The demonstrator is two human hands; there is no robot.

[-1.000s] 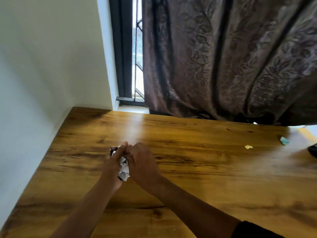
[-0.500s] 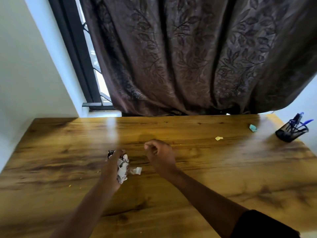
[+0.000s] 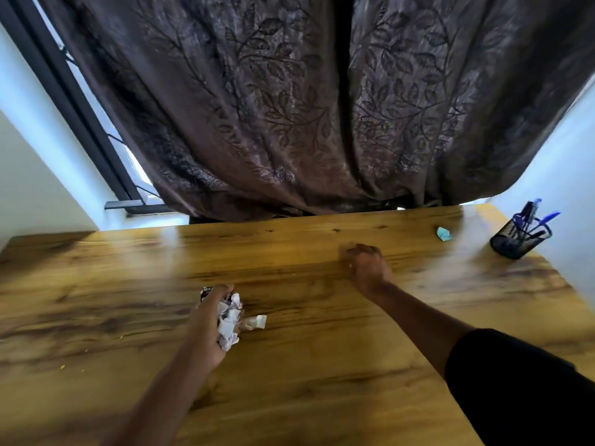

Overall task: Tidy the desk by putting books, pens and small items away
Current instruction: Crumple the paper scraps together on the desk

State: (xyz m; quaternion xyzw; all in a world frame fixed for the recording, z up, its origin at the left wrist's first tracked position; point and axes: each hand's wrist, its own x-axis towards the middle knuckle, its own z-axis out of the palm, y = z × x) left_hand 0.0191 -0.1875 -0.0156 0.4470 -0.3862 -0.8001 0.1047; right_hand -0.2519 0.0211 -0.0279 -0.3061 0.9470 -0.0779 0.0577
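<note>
My left hand (image 3: 209,320) grips a wad of crumpled white paper scraps (image 3: 229,320) just above the wooden desk (image 3: 322,375). One small crumpled white scrap (image 3: 258,321) lies on the desk right beside that wad. My right hand (image 3: 368,263) is stretched out to the middle back of the desk, knuckles up and fingers curled down onto the wood. What is under those fingers is hidden. A teal paper scrap (image 3: 443,233) lies further right, near the back edge.
A black mesh pen holder (image 3: 516,241) with blue pens stands at the desk's back right corner. A dark patterned curtain (image 3: 306,107) hangs behind the desk, over a window at the left. Tiny yellow crumbs (image 3: 62,366) dot the left front.
My right hand left the wad and reached right and back, to where a small yellow scrap lay; that scrap no longer shows. A white scrap now lies beside my left hand. The view swung right.
</note>
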